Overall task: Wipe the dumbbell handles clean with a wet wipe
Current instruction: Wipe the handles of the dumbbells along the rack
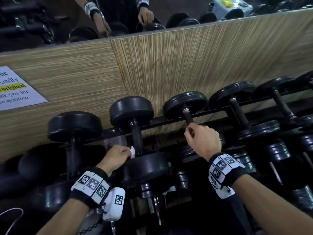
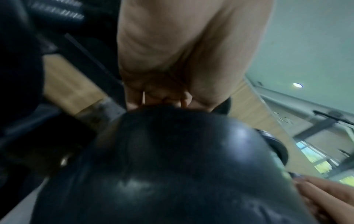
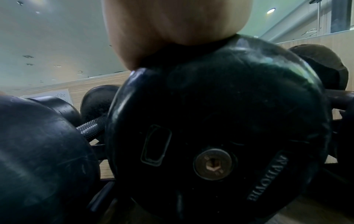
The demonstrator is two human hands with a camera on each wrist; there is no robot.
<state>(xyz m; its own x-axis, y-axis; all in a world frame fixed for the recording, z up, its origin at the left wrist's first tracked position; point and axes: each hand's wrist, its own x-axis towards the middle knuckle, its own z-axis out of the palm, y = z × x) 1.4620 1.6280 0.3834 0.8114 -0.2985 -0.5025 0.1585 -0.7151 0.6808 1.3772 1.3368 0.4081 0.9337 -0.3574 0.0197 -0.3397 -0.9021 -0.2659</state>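
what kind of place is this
Most likely a gym's free-weights area. Black dumbbells sit in a row on a rack against a wood-panelled wall, with a mirror above and a printed notice to users.

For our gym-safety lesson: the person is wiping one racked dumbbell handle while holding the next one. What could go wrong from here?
1. The left hand pinches the small white wet wipe low on the black dumbbell handle, close to the near black round weight; fingers could get squeezed there.
2. The right hand grips the neighbouring thin dumbbell handle; pulling it might roll that dumbbell on the black metal rack rail.
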